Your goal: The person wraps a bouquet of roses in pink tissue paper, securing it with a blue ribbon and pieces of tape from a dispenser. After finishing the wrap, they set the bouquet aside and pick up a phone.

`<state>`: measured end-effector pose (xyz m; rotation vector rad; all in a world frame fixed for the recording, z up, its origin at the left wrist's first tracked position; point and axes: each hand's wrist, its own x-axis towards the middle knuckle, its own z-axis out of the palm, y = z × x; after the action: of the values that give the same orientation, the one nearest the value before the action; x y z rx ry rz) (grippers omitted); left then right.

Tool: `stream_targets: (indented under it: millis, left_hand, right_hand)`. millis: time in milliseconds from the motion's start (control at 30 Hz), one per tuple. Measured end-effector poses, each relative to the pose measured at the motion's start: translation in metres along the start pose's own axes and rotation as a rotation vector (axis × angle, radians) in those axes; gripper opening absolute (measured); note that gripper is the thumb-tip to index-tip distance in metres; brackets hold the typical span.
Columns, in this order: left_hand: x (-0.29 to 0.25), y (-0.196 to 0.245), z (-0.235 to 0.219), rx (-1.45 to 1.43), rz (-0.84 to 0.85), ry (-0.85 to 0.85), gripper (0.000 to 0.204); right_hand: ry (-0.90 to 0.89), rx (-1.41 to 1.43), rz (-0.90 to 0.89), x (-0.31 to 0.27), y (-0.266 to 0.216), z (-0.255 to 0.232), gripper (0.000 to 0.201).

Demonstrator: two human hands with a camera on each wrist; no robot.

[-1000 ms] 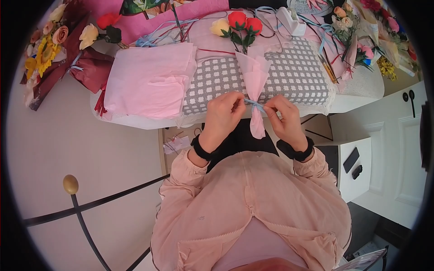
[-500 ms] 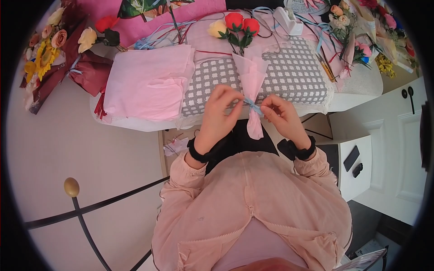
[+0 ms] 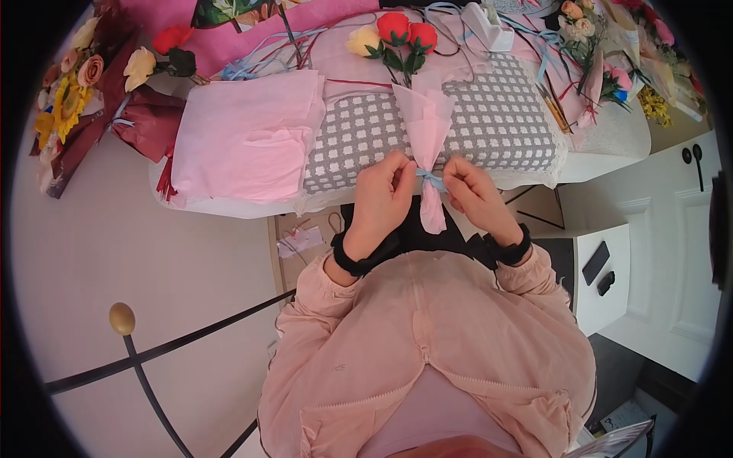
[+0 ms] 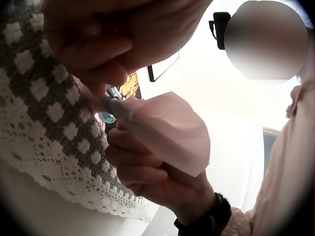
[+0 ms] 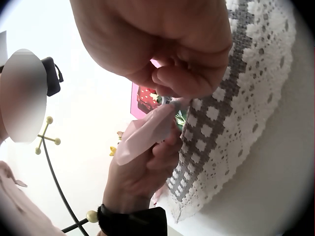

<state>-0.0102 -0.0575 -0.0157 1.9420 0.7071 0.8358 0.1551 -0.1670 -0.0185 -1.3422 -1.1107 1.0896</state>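
Observation:
A small bouquet wrapped in pink paper (image 3: 426, 126) lies over the table's front edge, two red roses (image 3: 393, 27) and a cream one (image 3: 364, 41) at its far end. Around its narrow waist runs a light blue ribbon (image 3: 431, 179). My left hand (image 3: 382, 200) pinches the ribbon left of the knot, fingers curled. On the other side my right hand (image 3: 479, 197) pinches it too. The paper's lower end (image 4: 170, 132) sticks out between both hands in the left wrist view. The fingertips partly hide the knot.
Folded pink paper (image 3: 244, 137) lies to the left on the grey-and-white checked cloth (image 3: 351, 141). A white tape dispenser (image 3: 489, 29) stands behind, with loose ribbons around it. Wrapped bouquets stand at both sides; scissors (image 3: 553, 108) lie at the right.
Over the last second both hands stay at the ribbon. The left hand's fingers, spread wider half a second ago, have closed in by the knot; the right hand's fingers are more curled.

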Motion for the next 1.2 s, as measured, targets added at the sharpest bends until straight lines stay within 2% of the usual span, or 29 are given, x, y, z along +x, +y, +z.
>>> stream_targets:
  millis: [100,200,233,333,367,433,633,767,800,900,1033,1200]
  left_hand:
    - [-0.007,-0.002,0.003,-0.049,-0.063,0.049,0.013]
    - [-0.019,0.012,0.000,-0.204,-0.108,0.076,0.011]
    - [-0.015,0.018,-0.007,-0.173,-0.192,-0.024,0.011]
    - [-0.034,-0.004,0.012,-0.716,-0.346,-0.280,0.011]
    - [-0.035,-0.007,0.012,-0.784,-0.372,-0.321,0.012]
    - [-0.035,-0.004,0.012,-0.756,-0.313,-0.299,0.012]
    - [-0.035,0.006,0.004,-0.578,-0.054,-0.237,0.014]
    - [-0.017,0.015,-0.011,-0.387,0.058,-0.208,0.024]
    - [-0.013,0.021,-0.013,-0.331,0.089,-0.120,0.026]
    - [0.000,0.033,-0.020,-0.222,0.213,0.107,0.037]
    - [0.001,0.027,-0.023,-0.142,0.314,0.167,0.038]
    - [-0.009,0.023,-0.026,-0.147,0.286,0.113,0.036]
  right_hand:
    - [-0.004,0.180,0.061,-0.002,0.002,0.005,0.012]
    - [-0.013,0.173,0.056,-0.004,-0.007,0.006,0.013]
    - [-0.003,0.153,0.054,-0.002,-0.006,0.004,0.016]
    - [0.034,0.112,0.058,-0.005,-0.018,0.001,0.020]
    - [0.049,0.120,0.071,-0.004,-0.020,0.001,0.021]
    - [0.078,0.129,0.090,0.001,-0.028,0.001,0.024]
    - [-0.019,0.220,0.156,0.008,-0.051,0.008,0.021]
    - [0.002,0.187,-0.020,0.020,-0.063,0.011,0.014]
    - [0.027,0.133,-0.072,0.028,-0.069,0.009,0.014]
    - [0.043,0.017,-0.229,0.073,-0.090,-0.003,0.013]
    - [0.005,-0.028,-0.321,0.153,-0.113,-0.025,0.012]
    - [0.001,-0.002,-0.317,0.234,-0.092,-0.044,0.011]
